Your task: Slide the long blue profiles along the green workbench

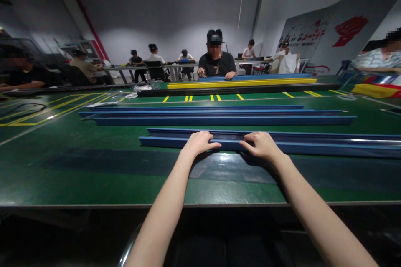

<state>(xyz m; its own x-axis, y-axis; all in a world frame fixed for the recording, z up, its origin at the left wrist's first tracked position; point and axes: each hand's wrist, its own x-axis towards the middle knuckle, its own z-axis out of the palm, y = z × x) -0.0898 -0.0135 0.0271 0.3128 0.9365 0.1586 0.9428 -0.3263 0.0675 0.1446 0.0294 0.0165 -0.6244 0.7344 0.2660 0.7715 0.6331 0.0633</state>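
Note:
A long blue channel strip with raised side walls lies across the green table, running past the right edge of the view. My left hand grips its near wall left of the middle, thumb on the near side and fingers reaching over into the channel. A short gap to the right, my right hand holds the same wall in a like way, thumb pointing inward. The fingertips of both hands are hidden behind the wall. Nearer to me, a flat clear film strip lies on the tabletop under my wrists.
More blue channel strips lie just beyond. Farther off are a black strip and a yellow strip. A person sits across the table, hands near another blue strip. The table's front edge runs below my forearms.

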